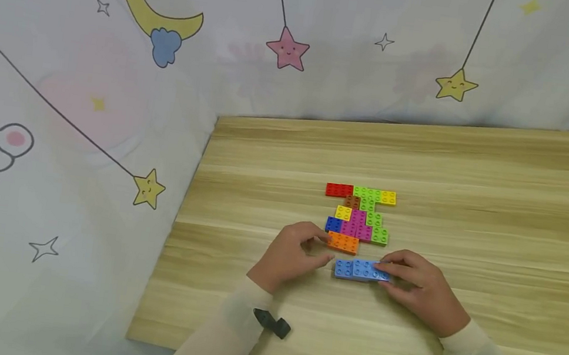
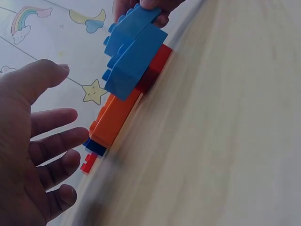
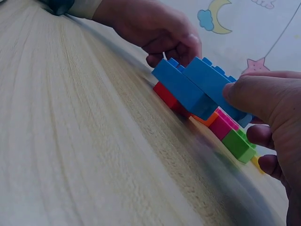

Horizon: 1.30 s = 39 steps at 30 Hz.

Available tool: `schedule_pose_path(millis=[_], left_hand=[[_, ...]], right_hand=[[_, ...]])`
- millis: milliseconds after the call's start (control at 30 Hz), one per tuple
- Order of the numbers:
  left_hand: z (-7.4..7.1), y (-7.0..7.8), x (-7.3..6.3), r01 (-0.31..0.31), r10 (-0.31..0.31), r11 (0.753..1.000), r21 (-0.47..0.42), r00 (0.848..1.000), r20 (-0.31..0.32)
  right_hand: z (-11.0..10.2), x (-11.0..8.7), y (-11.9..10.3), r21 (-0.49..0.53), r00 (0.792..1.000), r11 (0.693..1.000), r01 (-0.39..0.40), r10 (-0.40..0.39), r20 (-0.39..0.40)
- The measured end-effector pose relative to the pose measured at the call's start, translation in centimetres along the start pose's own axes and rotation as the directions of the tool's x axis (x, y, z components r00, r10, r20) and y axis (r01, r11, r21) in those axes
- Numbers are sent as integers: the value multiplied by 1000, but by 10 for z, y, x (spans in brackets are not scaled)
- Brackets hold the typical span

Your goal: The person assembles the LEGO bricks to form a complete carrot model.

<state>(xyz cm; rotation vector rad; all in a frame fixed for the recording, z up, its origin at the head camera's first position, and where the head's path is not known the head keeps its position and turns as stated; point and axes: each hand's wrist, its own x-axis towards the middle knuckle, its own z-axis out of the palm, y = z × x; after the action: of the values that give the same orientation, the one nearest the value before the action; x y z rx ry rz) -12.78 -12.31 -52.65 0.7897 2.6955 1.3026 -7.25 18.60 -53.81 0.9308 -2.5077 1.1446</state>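
Observation:
Two light blue toy building bricks [image 1: 354, 269] overlap in a stepped stack, the upper one set further right. My right hand [image 1: 423, 283] pinches the right end of the upper blue brick [image 3: 207, 77] between thumb and fingers. A red brick [image 3: 165, 96] shows beneath the blue pair in both wrist views; from the head it is hidden. With fingers spread and holding nothing, my left hand [image 1: 292, 256] lies left of the blue stack. Its fingertips come right at the left end of an orange brick [image 1: 343, 243], which sits at the near edge of a flat multicoloured brick arrangement [image 1: 358, 216].
The arrangement reaches back to a far row with a red brick [image 1: 339, 191], a lime green brick and a yellow brick [image 1: 388, 198]. All lie on a wooden table [image 1: 512, 229]. A printed cloth [image 1: 327, 88] hangs along the table's back and left edges.

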Motion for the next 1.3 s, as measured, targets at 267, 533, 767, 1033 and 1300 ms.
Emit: schedule_pose_path(millis=[267,533,767,1033,1300], left_hand=[[-5,-12,8,20,-20,1000,18,1000,-18],[-4,-15,11,115,-123,988,105,990,72],[-3,-15,15,137,-151,983,125,983,108],[-1,-12,16,127,-143,984,125,982,124],[1,-10,19,99,-125,979,180,982,140]], right_hand=[[2,3,-1,17,1000,1000,-3,3,0],[6,0,-1,26,998,998,-59,58,30],[8,-2,0,14,996,996,-85,85,39],[6,-2,-4,34,993,993,-111,109,48],[4,0,-4,42,992,993,-114,111,56]])
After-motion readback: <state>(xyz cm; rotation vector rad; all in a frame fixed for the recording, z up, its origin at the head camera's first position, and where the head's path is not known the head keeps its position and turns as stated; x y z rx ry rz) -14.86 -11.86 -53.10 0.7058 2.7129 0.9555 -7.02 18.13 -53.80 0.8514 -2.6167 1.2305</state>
